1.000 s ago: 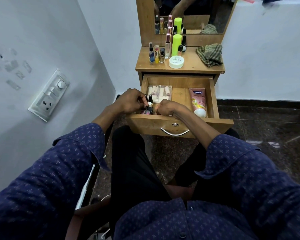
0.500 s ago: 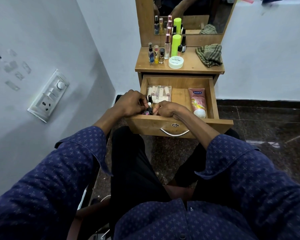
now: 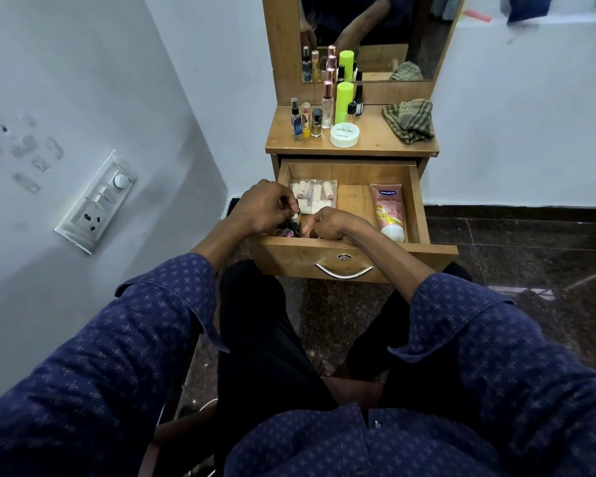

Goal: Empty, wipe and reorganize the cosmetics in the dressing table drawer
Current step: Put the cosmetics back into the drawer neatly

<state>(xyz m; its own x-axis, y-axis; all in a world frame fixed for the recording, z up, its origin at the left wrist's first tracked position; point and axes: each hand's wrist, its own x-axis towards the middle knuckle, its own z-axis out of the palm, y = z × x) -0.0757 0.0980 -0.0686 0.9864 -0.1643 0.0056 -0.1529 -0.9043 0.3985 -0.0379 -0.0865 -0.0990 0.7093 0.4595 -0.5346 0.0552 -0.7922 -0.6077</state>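
The wooden drawer (image 3: 417, 201) of the dressing table stands pulled out. Both my hands are inside its front left corner, over a cluster of small dark nail polish bottles (image 3: 287, 231). My left hand (image 3: 262, 206) pinches the cap of one upright bottle. My right hand (image 3: 331, 224) is curled beside the cluster, and what its fingers hold is hidden. A clear box of small white tubes (image 3: 313, 195) lies at the drawer's back left. A pink lotion tube (image 3: 389, 211) lies along the right side.
On the tabletop (image 3: 372, 142) stand several bottles (image 3: 315, 120), a lime green can (image 3: 344, 100), a white round jar (image 3: 344, 134) and a crumpled checked cloth (image 3: 409, 120). A mirror rises behind. A switchboard (image 3: 95, 201) sits on the left wall. My knees are under the drawer.
Both hands stay in the drawer's front left corner, with only small finger movements among the nail polish bottles. Nothing else has moved.
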